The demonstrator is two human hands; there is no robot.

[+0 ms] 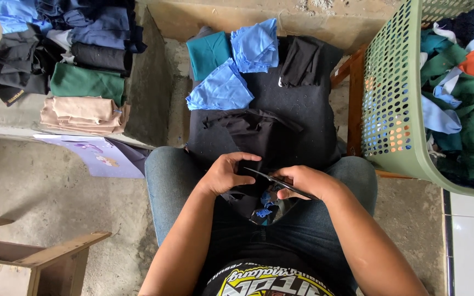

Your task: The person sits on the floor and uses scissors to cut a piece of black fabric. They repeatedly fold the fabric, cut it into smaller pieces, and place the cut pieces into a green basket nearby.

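The person is sitting in jeans with a black garment [259, 137] spreading from the lap out over the dark cloth-covered surface in front. The left hand [227, 174] is curling its fingers down onto the black fabric at the lap, pinching a fold of it, thumb stretching toward the middle. The right hand [303, 181] is closing around a pair of dark scissors [281, 183], the blades pointing across toward the left hand and lying just over the fabric; how far the blades are parted, I cannot tell. Small blue scraps [265, 201] are lying between the thighs, just below the hands. Beyond the garment, blue pieces [231, 77] and a teal piece [208, 52] are resting on the dark surface. A green laundry basket [390, 109] of mixed clothes is standing at the right, and folded stacks [80, 82] are piling at the left.
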